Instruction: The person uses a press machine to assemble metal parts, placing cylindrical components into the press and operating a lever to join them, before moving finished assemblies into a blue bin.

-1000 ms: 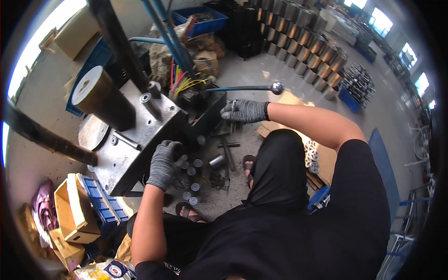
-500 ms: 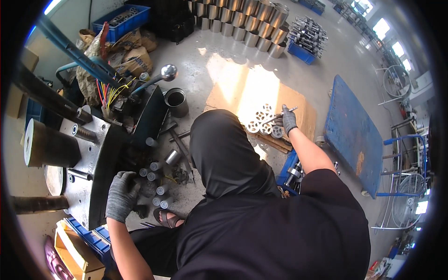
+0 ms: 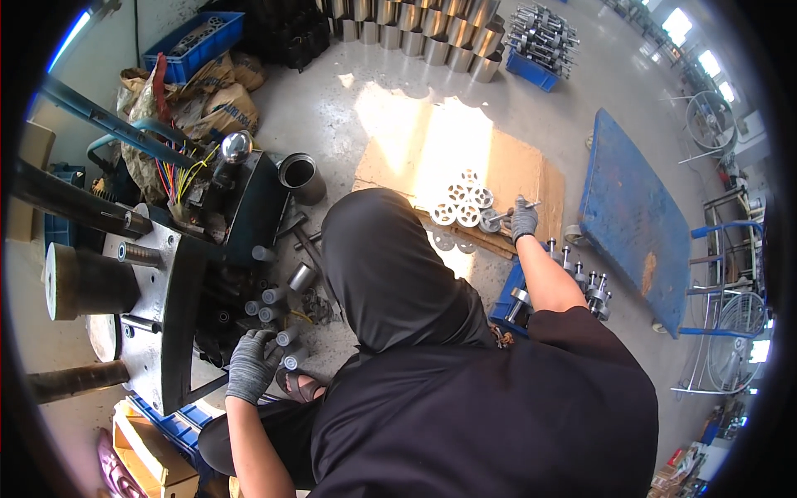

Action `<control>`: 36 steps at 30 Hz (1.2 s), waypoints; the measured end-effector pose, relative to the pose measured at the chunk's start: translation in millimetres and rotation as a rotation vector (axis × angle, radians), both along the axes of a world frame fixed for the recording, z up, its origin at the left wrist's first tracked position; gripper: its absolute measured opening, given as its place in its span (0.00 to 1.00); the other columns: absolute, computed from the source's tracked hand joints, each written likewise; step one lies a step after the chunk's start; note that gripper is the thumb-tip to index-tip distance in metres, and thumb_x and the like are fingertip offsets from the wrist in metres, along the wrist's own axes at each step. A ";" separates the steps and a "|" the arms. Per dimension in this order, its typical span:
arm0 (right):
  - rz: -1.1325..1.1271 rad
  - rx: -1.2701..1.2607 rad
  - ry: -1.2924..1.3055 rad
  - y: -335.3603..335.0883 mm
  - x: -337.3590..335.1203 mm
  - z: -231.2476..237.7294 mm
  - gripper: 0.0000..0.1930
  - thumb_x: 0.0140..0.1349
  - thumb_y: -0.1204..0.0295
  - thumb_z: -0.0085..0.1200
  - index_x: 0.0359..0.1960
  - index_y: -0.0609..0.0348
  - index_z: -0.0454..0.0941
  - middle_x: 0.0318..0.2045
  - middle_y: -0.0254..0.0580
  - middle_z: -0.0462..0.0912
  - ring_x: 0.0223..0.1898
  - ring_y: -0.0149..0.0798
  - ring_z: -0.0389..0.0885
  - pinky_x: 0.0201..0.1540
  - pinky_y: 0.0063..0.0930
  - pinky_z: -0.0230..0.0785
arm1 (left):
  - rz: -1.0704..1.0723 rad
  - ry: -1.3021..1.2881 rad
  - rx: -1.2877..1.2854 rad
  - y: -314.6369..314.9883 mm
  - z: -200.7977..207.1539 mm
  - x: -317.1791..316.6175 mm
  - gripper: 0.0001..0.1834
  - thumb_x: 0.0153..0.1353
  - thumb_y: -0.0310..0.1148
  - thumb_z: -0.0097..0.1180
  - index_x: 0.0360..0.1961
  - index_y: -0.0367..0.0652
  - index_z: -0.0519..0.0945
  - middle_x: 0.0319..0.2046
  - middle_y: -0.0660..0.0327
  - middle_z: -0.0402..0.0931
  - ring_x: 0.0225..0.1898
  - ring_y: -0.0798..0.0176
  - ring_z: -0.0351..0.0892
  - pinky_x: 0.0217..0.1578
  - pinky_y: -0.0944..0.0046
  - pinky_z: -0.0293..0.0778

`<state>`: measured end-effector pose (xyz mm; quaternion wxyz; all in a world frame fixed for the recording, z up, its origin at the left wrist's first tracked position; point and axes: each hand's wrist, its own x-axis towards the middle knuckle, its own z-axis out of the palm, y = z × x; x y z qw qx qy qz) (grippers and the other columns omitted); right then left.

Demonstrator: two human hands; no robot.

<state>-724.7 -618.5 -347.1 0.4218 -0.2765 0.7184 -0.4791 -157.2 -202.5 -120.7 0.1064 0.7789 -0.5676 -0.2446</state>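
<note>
Work appeared partly done: a cluster of finished wheels lay on the cardboard sheet at upper centre, while shafted parts remained in the blue crate at centre right. The right hand, gloved and arm extended, was closed around a shafted part beside the wheels. The left hand, lower left, rested loosely curled on small metal sleeves beside the press.

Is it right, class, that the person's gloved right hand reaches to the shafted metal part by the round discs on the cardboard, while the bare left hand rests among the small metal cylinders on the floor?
Not quite. The head view shows the left hand gloved in grey, not bare. The rest holds: the right hand is at the shafted metal part by the round discs on the cardboard, the left among the small metal cylinders.
</note>
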 end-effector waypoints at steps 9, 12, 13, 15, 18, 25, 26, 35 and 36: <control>0.395 0.066 0.126 -6.6 5.5 -8.0 0.13 0.75 0.63 0.53 0.50 0.58 0.80 0.32 0.36 0.83 0.28 0.31 0.81 0.29 0.28 0.77 | 0.005 0.005 0.055 1.5 -29.0 6.6 0.18 0.57 0.34 0.67 0.49 0.42 0.83 0.44 0.49 0.80 0.48 0.43 0.80 0.49 0.48 0.77; 0.589 0.050 0.109 -2.9 2.5 -15.3 0.16 0.73 0.68 0.56 0.58 0.60 0.75 0.33 0.34 0.80 0.32 0.31 0.81 0.34 0.26 0.80 | 0.022 0.032 0.072 2.3 -32.7 7.0 0.19 0.57 0.35 0.67 0.49 0.42 0.83 0.45 0.49 0.80 0.48 0.42 0.80 0.50 0.48 0.77; 0.621 -0.027 0.085 -1.3 0.4 -19.4 0.20 0.72 0.70 0.58 0.62 0.61 0.71 0.35 0.34 0.79 0.34 0.30 0.81 0.37 0.26 0.80 | 0.029 0.036 0.080 3.1 -33.9 6.9 0.19 0.57 0.35 0.67 0.49 0.42 0.83 0.45 0.49 0.80 0.48 0.42 0.80 0.50 0.48 0.77; 0.645 -0.130 0.009 3.6 -9.5 -28.3 0.29 0.69 0.75 0.61 0.69 0.62 0.64 0.39 0.33 0.77 0.40 0.30 0.80 0.45 0.25 0.80 | 0.040 0.045 0.098 5.0 -36.2 7.1 0.19 0.57 0.35 0.67 0.49 0.42 0.83 0.45 0.48 0.80 0.49 0.41 0.80 0.50 0.48 0.77; 0.530 -0.034 -0.234 -1.5 -17.1 -45.0 0.36 0.65 0.80 0.63 0.72 0.62 0.57 0.41 0.32 0.75 0.45 0.33 0.75 0.55 0.29 0.76 | 0.035 0.052 0.078 8.5 -39.8 9.3 0.19 0.57 0.35 0.67 0.49 0.41 0.83 0.45 0.48 0.80 0.49 0.41 0.80 0.51 0.48 0.77; 0.535 0.128 0.066 -11.5 4.8 -45.6 0.26 0.65 0.66 0.58 0.64 0.60 0.73 0.52 0.47 0.84 0.53 0.43 0.82 0.54 0.38 0.78 | 0.084 0.084 0.143 16.5 -52.1 12.9 0.20 0.57 0.35 0.67 0.50 0.41 0.83 0.45 0.47 0.80 0.49 0.41 0.80 0.50 0.48 0.77; 0.698 0.171 0.610 -10.0 8.4 -38.3 0.28 0.63 0.60 0.60 0.62 0.60 0.76 0.53 0.51 0.85 0.54 0.48 0.84 0.54 0.38 0.77 | 0.088 0.086 0.161 17.2 -53.9 12.9 0.20 0.57 0.35 0.67 0.50 0.41 0.83 0.45 0.47 0.80 0.49 0.41 0.80 0.50 0.48 0.77; 0.839 0.447 1.291 -11.8 76.4 20.9 0.30 0.65 0.56 0.54 0.67 0.55 0.68 0.55 0.59 0.82 0.57 0.58 0.82 0.61 0.48 0.74 | 0.048 0.061 0.181 9.3 -59.2 13.9 0.19 0.57 0.35 0.67 0.50 0.42 0.83 0.45 0.49 0.81 0.48 0.42 0.81 0.50 0.49 0.78; 0.872 0.497 1.265 -11.8 83.8 29.4 0.31 0.64 0.56 0.56 0.66 0.57 0.69 0.55 0.59 0.81 0.58 0.57 0.81 0.62 0.48 0.74 | 0.041 0.052 0.185 7.9 -58.4 14.1 0.19 0.57 0.35 0.67 0.49 0.42 0.83 0.45 0.49 0.81 0.48 0.42 0.81 0.50 0.48 0.77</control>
